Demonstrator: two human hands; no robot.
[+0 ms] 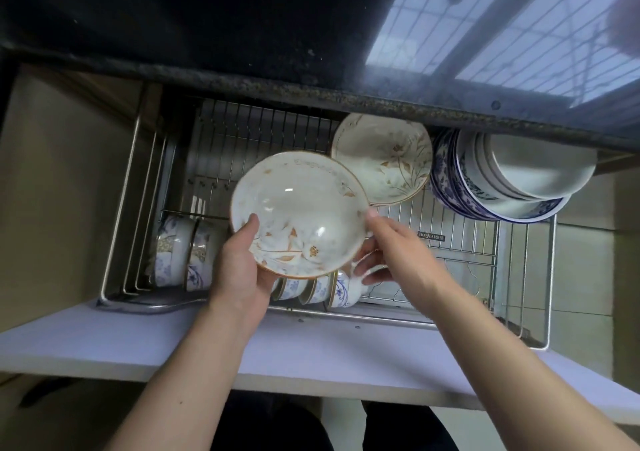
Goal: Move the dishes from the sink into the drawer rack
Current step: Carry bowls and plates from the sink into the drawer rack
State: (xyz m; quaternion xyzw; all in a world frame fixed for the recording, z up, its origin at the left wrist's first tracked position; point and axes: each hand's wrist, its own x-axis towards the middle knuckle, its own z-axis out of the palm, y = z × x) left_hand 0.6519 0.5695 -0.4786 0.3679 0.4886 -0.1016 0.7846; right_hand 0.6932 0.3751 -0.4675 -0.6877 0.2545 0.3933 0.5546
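Note:
I hold a white plate with a gold flower pattern [299, 213] above the open wire drawer rack [460, 243]. My left hand [242, 263] grips its lower left rim, thumb on the face. My right hand [388, 246] holds the right rim, thumb at the edge and fingers underneath. A matching flowered plate [382, 160] stands tilted in the rack just behind. To the right a stack of blue-and-white bowls [502, 177] leans on its side. The sink is out of view.
Small blue-patterned bowls [183, 250] stand on edge in the rack's front left row, more [332, 288] below the held plate. The dark countertop edge [311, 87] overhangs the rack's back. The white drawer front [207, 343] runs below my arms.

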